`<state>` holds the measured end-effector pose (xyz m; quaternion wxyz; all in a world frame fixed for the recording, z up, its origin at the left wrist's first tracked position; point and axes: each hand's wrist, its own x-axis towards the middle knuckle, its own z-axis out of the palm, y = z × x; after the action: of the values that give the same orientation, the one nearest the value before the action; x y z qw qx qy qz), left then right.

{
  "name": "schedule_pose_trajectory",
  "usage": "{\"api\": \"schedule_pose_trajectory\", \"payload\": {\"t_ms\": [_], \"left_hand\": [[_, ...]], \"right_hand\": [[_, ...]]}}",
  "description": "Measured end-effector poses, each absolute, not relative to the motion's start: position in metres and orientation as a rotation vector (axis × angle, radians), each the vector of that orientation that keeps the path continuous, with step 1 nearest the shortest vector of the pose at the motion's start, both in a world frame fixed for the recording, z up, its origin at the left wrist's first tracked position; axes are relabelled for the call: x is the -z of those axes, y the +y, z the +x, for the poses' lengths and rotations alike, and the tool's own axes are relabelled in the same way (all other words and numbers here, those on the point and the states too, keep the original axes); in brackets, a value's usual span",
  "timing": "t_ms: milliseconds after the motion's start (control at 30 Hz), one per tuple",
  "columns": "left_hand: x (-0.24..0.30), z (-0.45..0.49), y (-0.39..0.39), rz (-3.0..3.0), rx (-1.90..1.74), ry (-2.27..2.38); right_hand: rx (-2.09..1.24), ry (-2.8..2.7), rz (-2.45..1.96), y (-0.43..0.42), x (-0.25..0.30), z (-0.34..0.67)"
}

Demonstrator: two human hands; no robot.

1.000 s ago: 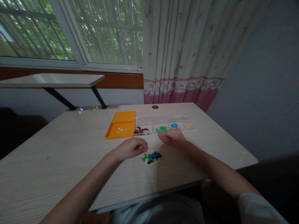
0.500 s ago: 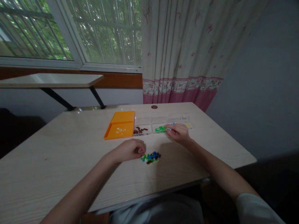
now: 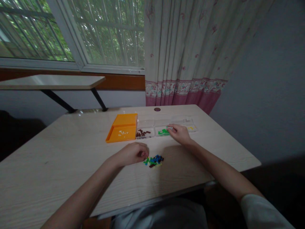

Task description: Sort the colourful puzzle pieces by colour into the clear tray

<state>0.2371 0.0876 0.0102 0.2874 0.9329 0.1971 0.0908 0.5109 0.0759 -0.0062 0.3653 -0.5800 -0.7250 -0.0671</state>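
Note:
My right hand is over the clear tray, with thumb and forefinger pinched together. At its fingertips shows a small green piece, just above the heap of green plastic pieces in one compartment. Close by the loose pile of mixed pieces, blue, green, brown and pale yellow, my left hand rests on the table with curled fingers. What those fingers hold, if anything, is hidden. Brown pieces fill part of the compartment to the left, and yellow pieces lie in the one at the right end.
An open orange case with several small white pieces in it stands left of the tray. A round brown cable hole is near the table's back edge. At the left back rises a raised shelf on black legs.
My right hand has lifted slightly away from the green pieces, with a green piece now visible at its fingertips. My left hand has stayed beside the pile.

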Motion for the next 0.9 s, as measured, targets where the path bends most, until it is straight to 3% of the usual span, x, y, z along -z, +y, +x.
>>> {"api": "schedule_pose_trajectory", "payload": {"t_ms": [333, 600, 900], "left_hand": [[-0.008, 0.25, 0.089, 2.153, -0.606, 0.723], [0.003, 0.259, 0.089, 1.712, -0.675, 0.814], [0.015, 0.263, 0.09, 1.703, -0.668, 0.813]], "right_hand": [[0.23, -1.903, -1.561, 0.073, 0.007, 0.492], [0.24, -2.035, -1.291, 0.063, 0.01, 0.478], [0.276, -2.216, -1.148, 0.043, 0.016, 0.451]]}}
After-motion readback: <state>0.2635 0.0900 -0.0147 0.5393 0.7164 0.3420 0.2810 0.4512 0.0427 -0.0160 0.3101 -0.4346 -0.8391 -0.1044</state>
